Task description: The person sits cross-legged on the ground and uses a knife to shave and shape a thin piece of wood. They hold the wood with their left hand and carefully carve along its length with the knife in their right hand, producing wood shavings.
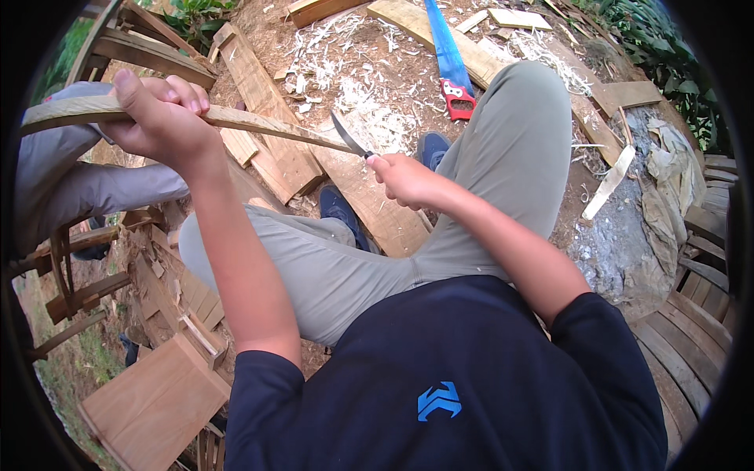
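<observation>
Your left hand (161, 118) up left around the wooden strip (259, 125), your right hand (404, 179) at its right end with the knife (348, 137) on it, saw (449, 59) beyond on the shavings (369, 86), stool (153, 404) lower left.

strip (259, 124): pale tan wood, greyish near left end
knife (348, 136): dark blade, black handle
saw (449, 56): blue blade, red/black handle
shavings (369, 94): cream-white, on brown dirt
trousers (503, 157): grey-olive, plain
shirt (471, 377): navy w/ light-blue logo
shoes (339, 210): dark blue
planks (275, 133): light brown
box (153, 404): orange-tan wood
leaves (667, 55): green
</observation>
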`<state>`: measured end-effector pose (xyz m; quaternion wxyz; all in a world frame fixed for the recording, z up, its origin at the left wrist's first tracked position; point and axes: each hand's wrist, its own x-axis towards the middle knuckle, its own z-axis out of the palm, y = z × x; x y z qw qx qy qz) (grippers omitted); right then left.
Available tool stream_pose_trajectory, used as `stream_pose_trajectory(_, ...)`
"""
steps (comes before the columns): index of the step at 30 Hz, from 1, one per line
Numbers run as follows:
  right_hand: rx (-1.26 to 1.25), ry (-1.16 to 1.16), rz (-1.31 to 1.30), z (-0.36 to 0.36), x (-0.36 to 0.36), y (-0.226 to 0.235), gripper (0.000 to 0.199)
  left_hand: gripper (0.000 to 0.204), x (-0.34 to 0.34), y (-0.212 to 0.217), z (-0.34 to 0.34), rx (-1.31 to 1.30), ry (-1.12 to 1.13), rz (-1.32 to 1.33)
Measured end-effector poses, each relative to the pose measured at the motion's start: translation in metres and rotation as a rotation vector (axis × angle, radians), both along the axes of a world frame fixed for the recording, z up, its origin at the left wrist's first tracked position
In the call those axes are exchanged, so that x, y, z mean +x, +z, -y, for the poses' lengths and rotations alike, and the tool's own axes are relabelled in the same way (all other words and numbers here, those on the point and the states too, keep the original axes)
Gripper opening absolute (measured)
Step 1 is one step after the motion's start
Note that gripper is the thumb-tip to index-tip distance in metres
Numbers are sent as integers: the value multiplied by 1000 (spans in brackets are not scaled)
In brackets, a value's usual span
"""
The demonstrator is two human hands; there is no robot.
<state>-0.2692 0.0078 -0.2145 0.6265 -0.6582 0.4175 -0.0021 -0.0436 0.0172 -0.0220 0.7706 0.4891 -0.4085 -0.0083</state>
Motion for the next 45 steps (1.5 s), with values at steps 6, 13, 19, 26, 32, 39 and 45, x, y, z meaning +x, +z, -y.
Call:
stream_pose_trajectory(6,-387,47,-61,-38,3,40,38,38,0,0,-2,-12,3,10)
stream_pose_trajectory(13,-68,16,-92,-14,-5,-27,41,37,2,0,-1,-13,5,-14)
stream_pose_trajectory(19,-353,24,193,-6,4,0,42,39,-4,1,-1,-19,-28,-6)
stream_pose_trajectory(26,-414,50,-271,-35,-4,-11,42,39,-4,0,-6,-21,36,20)
stream_pose_trajectory(32,315,-16,-63,3,-5,-24,46,38,6,-4,-9,-22,35,-28)
stream_pose_trajectory(39,-475,96,-69,-34,2,45,38,36,-1,0,-8,-26,26,-9)
stream_pose_trajectory(45,-414,116,-307,-37,-7,-6,42,38,-4,0,-7,-33,67,-29)
